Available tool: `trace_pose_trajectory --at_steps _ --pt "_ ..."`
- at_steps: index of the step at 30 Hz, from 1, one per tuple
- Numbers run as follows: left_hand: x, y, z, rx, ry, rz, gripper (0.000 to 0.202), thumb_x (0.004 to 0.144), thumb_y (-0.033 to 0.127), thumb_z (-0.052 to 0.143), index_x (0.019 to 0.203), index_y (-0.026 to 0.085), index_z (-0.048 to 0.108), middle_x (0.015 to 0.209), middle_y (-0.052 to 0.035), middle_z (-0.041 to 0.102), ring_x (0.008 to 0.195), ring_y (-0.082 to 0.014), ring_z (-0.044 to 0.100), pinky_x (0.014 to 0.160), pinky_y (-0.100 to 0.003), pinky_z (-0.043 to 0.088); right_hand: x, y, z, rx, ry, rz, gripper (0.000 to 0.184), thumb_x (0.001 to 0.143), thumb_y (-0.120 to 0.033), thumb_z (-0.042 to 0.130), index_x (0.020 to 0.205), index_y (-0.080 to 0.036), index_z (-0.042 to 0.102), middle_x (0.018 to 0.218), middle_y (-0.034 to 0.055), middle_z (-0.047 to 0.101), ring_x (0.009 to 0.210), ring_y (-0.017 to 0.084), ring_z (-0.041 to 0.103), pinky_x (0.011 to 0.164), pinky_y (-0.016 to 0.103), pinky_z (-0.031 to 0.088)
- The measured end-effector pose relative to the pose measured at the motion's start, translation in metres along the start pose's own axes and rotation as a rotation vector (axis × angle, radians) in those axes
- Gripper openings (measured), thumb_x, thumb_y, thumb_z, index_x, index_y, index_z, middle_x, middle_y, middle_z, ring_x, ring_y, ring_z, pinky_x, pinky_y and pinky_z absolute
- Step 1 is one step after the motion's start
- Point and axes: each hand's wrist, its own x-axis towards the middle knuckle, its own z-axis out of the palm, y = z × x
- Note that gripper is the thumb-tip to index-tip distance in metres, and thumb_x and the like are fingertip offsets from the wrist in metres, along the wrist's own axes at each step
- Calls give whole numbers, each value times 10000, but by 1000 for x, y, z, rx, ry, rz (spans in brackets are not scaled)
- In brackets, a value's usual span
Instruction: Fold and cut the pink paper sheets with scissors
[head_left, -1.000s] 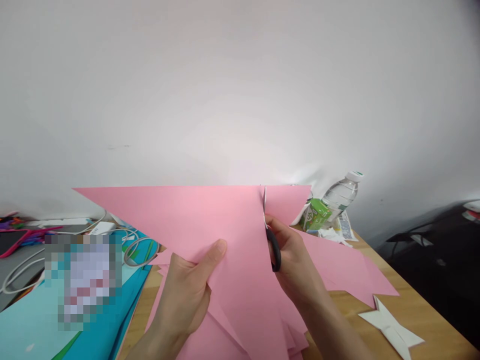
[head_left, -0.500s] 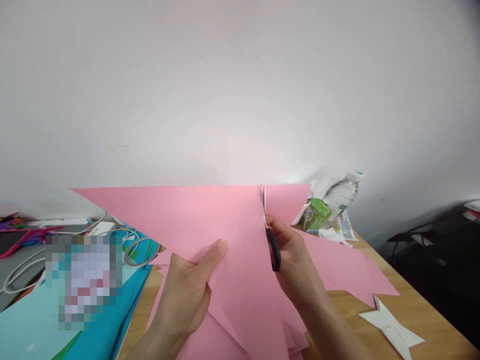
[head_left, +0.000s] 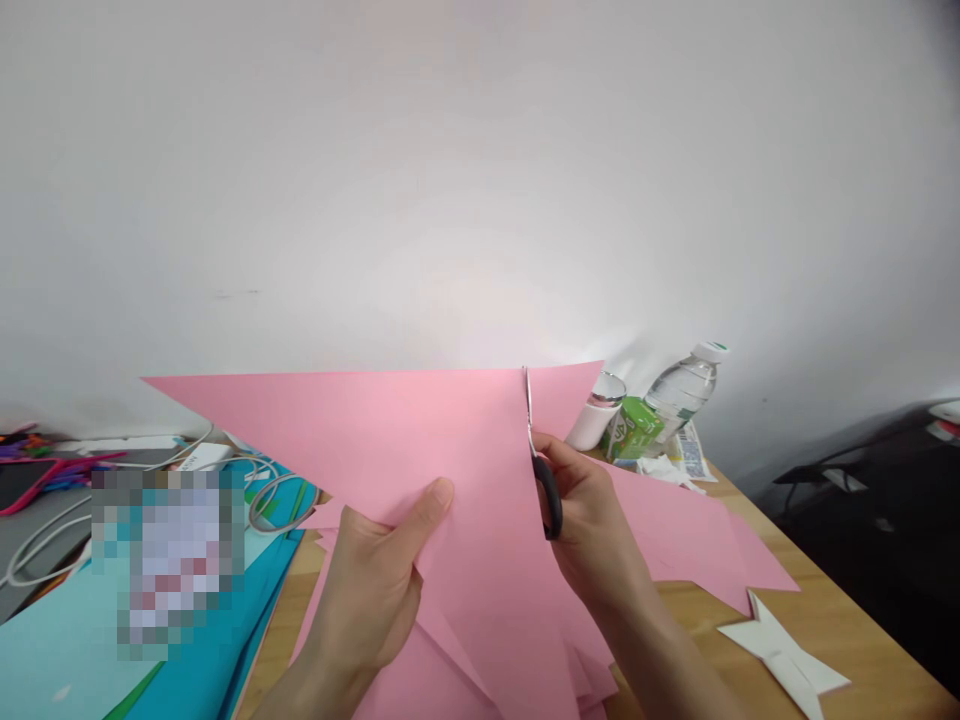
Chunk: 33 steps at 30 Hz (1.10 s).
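My left hand (head_left: 375, 580) pinches a large pink paper sheet (head_left: 360, 430) held upright over the desk, thumb on the front face. My right hand (head_left: 592, 520) grips black-handled scissors (head_left: 541, 470) whose blades run up through the sheet to its top edge. The small pink piece (head_left: 562, 400) right of the blades tilts away from the main sheet. More pink sheets (head_left: 675, 530) lie flat on the wooden desk (head_left: 840, 610) beneath my hands.
A water bottle (head_left: 682, 390), a green carton (head_left: 630, 425) and a white cup (head_left: 592, 415) stand at the back right. A white paper cut-out (head_left: 784, 655) lies at the right. Blue and green sheets (head_left: 217, 640), white cables (head_left: 262, 495) and coloured items (head_left: 45, 470) fill the left.
The scissors have reached the top edge. The small pink piece on the right has dropped and swung away, uncovering the white cup behind it. My left hand has not moved.
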Motion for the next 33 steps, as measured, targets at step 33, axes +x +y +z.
trace_pose_trajectory --at_steps 33 --pt "-3 0 2 6 -7 -39 491 648 299 775 1114 238 634 1100 -27 689 1100 -260 594 868 -344 533 0 -6 -1 -58 44 16 303 653 -201 750 945 -228 674 765 -13 682 448 64 378 399 201 251"
